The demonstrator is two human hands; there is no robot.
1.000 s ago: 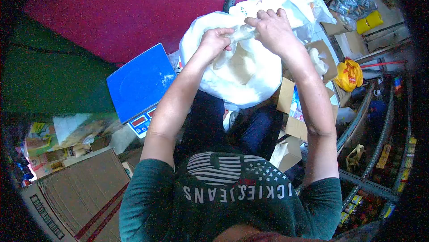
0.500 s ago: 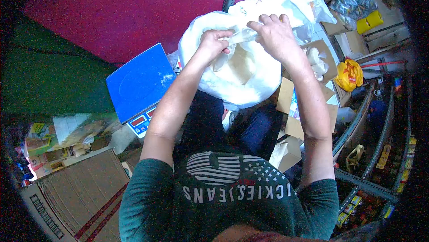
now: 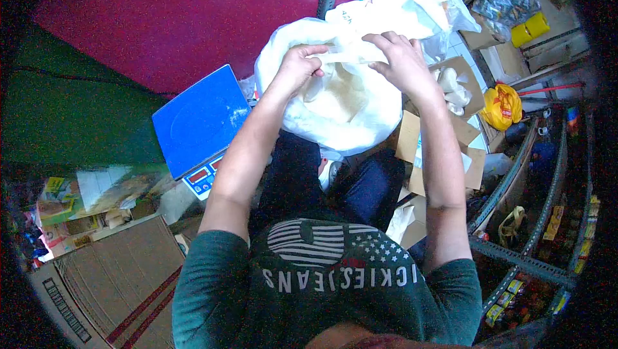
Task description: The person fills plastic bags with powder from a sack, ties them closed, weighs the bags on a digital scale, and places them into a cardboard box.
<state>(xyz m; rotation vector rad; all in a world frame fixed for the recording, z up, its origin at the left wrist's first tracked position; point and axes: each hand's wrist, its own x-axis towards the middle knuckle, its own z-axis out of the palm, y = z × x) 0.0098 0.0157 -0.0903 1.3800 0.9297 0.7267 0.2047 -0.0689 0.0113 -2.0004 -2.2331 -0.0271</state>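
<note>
A large white sack stands open in front of my knees, with pale granular contents inside. Above its mouth, a small clear plastic bag is stretched between my two hands. My left hand pinches the bag's left end between thumb and fingers. My right hand holds the other end, its fingers bent over the plastic. Whether anything is inside the small bag cannot be made out.
Left of the sack is a scale with a blue platform. Cardboard boxes and a yellow bag are at the right, beside metal shelving. A large carton lies at lower left. White plastic bags sit behind the sack.
My right hand has moved down and slightly right, and my left hand slightly left. The small bag is now stretched flatter between them. The view has shifted slightly.
</note>
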